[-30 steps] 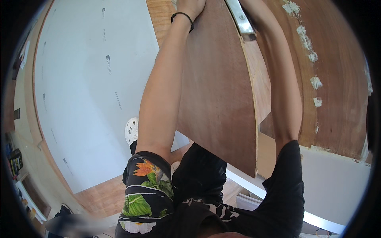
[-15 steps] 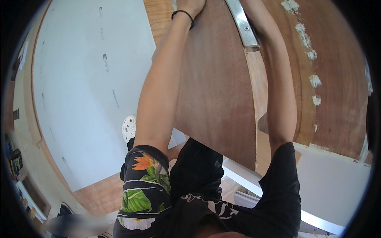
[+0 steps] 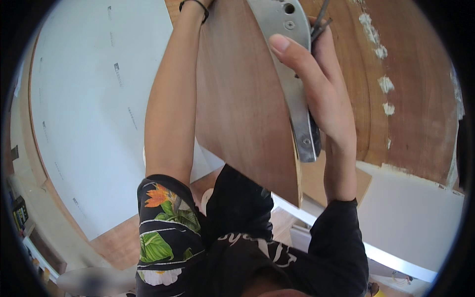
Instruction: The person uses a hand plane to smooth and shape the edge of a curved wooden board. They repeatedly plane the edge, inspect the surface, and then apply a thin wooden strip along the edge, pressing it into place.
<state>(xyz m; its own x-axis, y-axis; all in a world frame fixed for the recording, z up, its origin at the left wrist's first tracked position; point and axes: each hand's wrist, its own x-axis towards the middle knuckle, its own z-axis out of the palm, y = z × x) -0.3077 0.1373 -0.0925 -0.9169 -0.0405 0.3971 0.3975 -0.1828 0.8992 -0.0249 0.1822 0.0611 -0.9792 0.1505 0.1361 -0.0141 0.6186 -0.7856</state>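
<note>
A silver metal hand plane (image 3: 292, 89) lies along the edge of a brown wooden panel (image 3: 237, 99). My right hand (image 3: 316, 84) is closed round the plane, its thumb laid on the metal side; the other fingers are mostly hidden behind it. Dark flat metal parts stick out of the plane near its far end. At the top edge of the picture, my left hand (image 3: 210, 2) is by the panel's far left side. Only a small part of it shows, below a dark wristband, and its fingers are cut off.
A large white sheet (image 3: 89, 123) with small printed marks lies at the left. To the right is another brown wooden board (image 3: 420, 99) with white filler patches (image 3: 386, 84). White panels (image 3: 396, 218) are at the lower right. Shelves with small items (image 3: 20, 213) stand at the far left.
My right hand has come toward me with the plane, along the panel edge, so that hand and plane now show more fully. The whole view has shifted slightly.
</note>
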